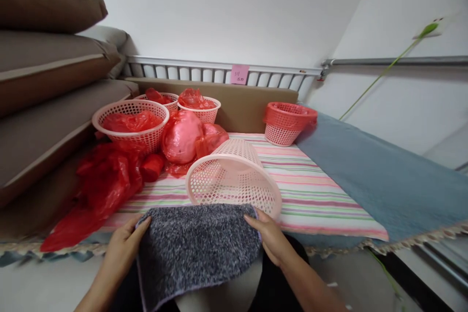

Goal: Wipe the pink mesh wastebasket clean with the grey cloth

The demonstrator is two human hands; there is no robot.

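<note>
A grey fuzzy cloth [197,248] lies spread over my lap at the near edge of the bed. My left hand [122,246] grips its left edge, fingers closed on the fabric. My right hand [268,234] holds its right edge the same way. Just beyond the cloth a pale pink mesh basket [234,178] lies tipped on its side, its mouth facing me, on a striped sheet [310,190].
Several pink baskets [130,124] lined with red plastic bags stand at the back left, with loose red bags [102,180] in front. A red-lined basket [287,122] stands upside down at the back right. Brown cushions [44,73] are stacked left; a blue blanket [383,175] lies right.
</note>
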